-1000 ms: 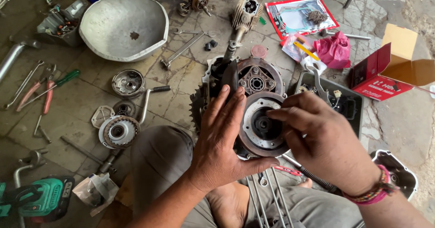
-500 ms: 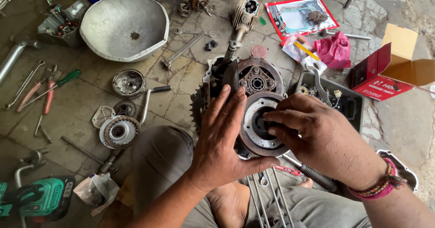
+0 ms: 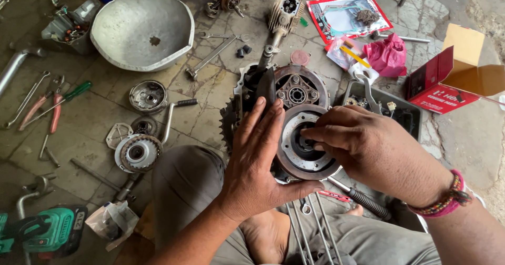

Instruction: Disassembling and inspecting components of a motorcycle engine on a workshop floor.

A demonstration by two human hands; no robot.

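We steady the round clutch drum (image 3: pixel 294 154) with our flat, unclenched left hand (image 3: pixel 258 160); right hand (image 3: pixel 368 149) fingertips pinch its center hub—keep it square, press evenly.

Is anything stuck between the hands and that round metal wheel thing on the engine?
No. The left hand lies flat against the round metal disc, and the right hand has its fingertips in the disc's dark centre. Both touch it directly; nothing visible lies between.
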